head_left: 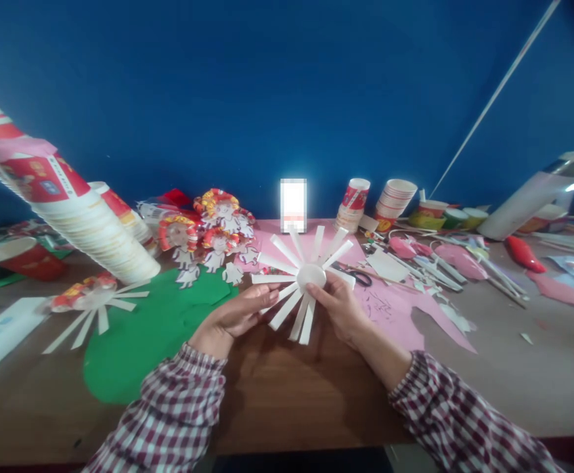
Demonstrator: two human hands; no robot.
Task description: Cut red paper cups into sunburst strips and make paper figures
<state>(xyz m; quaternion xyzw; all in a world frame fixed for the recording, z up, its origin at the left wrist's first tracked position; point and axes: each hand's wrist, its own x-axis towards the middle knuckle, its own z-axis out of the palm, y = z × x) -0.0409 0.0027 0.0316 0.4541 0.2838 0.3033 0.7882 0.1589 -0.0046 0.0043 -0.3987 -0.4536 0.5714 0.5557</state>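
Note:
A paper cup cut into several white strips that fan out from its round base [310, 276] is held up above the table. My right hand [339, 303] grips it by the base, the thumb lying on the disc and the fingers behind. On the other side my left hand [242, 310] pinches one of its strips between thumb and fingers. Further left lies a second cut cup [100, 301] with spread strips, some of them rolled into red and yellow curls. Past my left hand are several cut-out paper figures [215, 240] with curled red and yellow rings.
Tall stacks of paper cups [97, 226] lean at the left; shorter cup stacks [353, 205] stand at the back. Green paper [134, 355] and pink paper [390, 315] cover parts of the table. Scissors [360, 278], glue sticks, scraps and a white thermos [528, 197] are at the right.

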